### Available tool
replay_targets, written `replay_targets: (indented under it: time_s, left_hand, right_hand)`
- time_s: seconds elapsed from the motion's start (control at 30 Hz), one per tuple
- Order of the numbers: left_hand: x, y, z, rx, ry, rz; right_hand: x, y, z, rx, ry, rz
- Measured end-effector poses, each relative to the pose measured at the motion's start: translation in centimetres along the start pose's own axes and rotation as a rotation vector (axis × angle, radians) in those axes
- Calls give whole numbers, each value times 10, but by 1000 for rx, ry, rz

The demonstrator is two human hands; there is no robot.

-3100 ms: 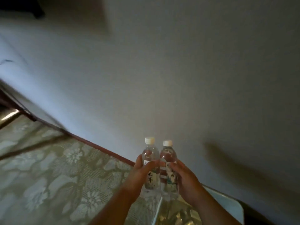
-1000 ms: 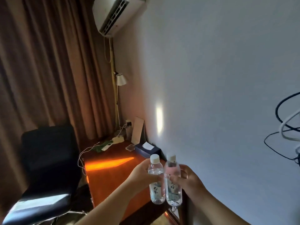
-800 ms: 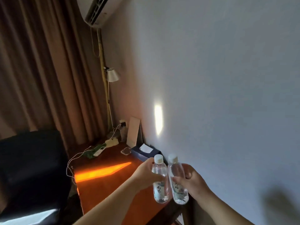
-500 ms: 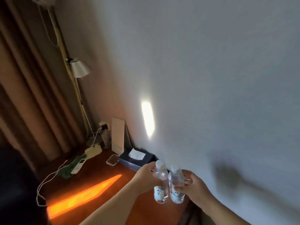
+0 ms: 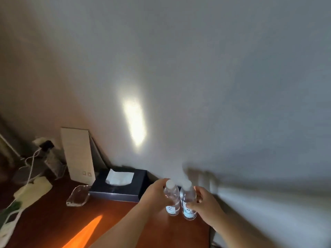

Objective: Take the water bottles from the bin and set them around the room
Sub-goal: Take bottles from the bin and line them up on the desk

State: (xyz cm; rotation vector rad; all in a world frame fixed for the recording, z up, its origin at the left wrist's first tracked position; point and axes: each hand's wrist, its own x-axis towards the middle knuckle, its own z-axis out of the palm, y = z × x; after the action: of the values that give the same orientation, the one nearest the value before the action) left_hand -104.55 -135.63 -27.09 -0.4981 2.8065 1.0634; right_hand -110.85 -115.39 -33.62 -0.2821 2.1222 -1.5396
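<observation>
One bottle (image 5: 172, 199) is being gripped upright by the left hand (image 5: 154, 194), a second bottle (image 5: 188, 201) by the right hand (image 5: 206, 206), the two being held side by side, touching, at the wall end of the desk (image 5: 53, 222). A tissue box (image 5: 120, 185) is sitting just left of them, a glass tray (image 5: 78, 196) beyond it; whether the bottles are being rested on the desk cannot be told.

Both bare forearms reach forward side by side. The left hand (image 5: 154, 194) curls its grip around one bottle (image 5: 172, 199); the right hand (image 5: 206, 204) grips the other bottle (image 5: 188, 203) beside it.
</observation>
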Motion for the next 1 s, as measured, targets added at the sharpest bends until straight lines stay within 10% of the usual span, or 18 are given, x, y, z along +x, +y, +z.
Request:
replay_targets:
  time_s: [0.73,1.0]
  left_hand:
    - [56,-46,0,-21,-124,217]
    - [24,-18,-36,662,-679,45]
  right_hand:
    - [11,-9,50,-196,209,126]
    - [-25,-42,21,-183,315,226]
